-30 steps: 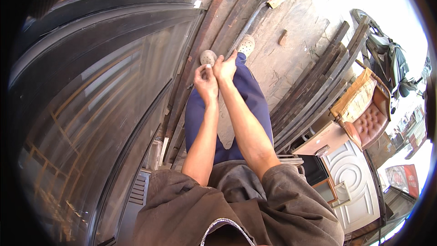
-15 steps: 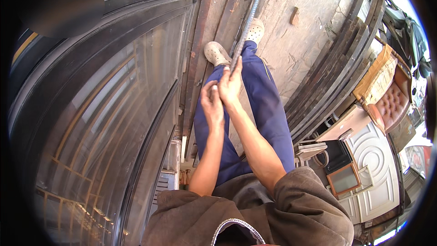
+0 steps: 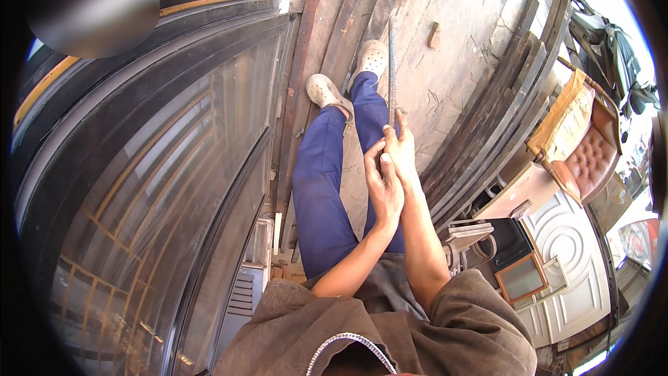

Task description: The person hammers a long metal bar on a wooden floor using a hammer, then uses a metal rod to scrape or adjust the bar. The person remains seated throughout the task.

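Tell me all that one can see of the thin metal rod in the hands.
The rod is long, thin, grey and looks ribbed, like steel bar. It points away from the person, over the blue trousers and the ground. Its near end sits between both hands: the right hand grips it, and the left hand closes just below. Its far end is free.

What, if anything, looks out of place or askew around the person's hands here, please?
Nothing looks damaged or spilled. Both hands, left hand and right hand, close around a long thin metal rod that points out over the concrete floor. Timber planks lie loosely stacked beside the legs, uneven but settled.
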`<state>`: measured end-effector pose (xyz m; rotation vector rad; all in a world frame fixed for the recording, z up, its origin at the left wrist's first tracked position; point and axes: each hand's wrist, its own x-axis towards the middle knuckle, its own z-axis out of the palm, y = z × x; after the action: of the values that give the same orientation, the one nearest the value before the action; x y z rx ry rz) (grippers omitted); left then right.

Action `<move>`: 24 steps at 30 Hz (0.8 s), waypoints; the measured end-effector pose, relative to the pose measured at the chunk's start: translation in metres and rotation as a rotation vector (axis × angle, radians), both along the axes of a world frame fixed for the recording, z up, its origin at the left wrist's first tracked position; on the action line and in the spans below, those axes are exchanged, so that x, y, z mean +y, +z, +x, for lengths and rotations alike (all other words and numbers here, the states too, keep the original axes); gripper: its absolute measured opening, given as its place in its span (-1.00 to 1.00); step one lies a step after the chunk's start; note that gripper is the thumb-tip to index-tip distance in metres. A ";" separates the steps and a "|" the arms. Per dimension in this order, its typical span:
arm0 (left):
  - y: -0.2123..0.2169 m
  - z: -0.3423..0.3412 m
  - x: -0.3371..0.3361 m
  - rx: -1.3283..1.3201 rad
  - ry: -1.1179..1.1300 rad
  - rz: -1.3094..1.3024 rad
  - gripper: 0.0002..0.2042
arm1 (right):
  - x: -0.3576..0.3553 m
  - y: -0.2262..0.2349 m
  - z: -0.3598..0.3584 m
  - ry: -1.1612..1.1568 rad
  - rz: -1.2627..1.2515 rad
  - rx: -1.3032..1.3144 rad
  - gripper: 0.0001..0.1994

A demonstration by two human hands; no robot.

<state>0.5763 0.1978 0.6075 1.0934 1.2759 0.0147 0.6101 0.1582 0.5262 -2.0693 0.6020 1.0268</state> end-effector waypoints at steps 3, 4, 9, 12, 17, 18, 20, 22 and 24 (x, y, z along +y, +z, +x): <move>0.020 -0.013 -0.007 0.059 -0.010 0.039 -0.67 | 0.003 0.026 -0.011 -0.065 0.021 0.028 -0.48; 0.022 -0.015 -0.008 0.076 -0.027 0.041 -0.66 | -0.001 0.024 -0.017 -0.049 0.014 -0.012 -0.48; 0.007 0.000 -0.011 0.093 0.039 0.060 -0.70 | 0.009 0.027 0.011 0.121 -0.027 -0.129 -0.51; 0.004 0.006 -0.005 0.062 0.094 0.053 -0.71 | 0.019 0.022 0.010 0.007 -0.002 -0.113 -0.54; -0.010 -0.018 -0.006 0.076 0.143 0.007 -0.73 | 0.031 0.036 0.013 -0.063 -0.035 0.061 -0.52; -0.010 -0.020 -0.007 0.083 0.168 -0.007 -0.73 | 0.031 0.035 0.010 -0.046 -0.029 0.031 -0.51; -0.014 -0.021 -0.004 0.086 0.179 -0.010 -0.73 | 0.035 0.032 0.012 0.002 -0.034 0.005 -0.51; -0.016 -0.023 -0.006 0.109 0.179 -0.020 -0.73 | 0.036 0.036 0.022 -0.023 -0.037 0.060 -0.51; -0.019 -0.012 -0.006 0.055 0.149 -0.004 -0.74 | 0.034 0.032 0.029 -0.063 -0.014 0.062 -0.51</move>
<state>0.5645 0.1915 0.5882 0.9991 1.4043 0.0947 0.6392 0.1918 0.5581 -2.0238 0.7041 1.0562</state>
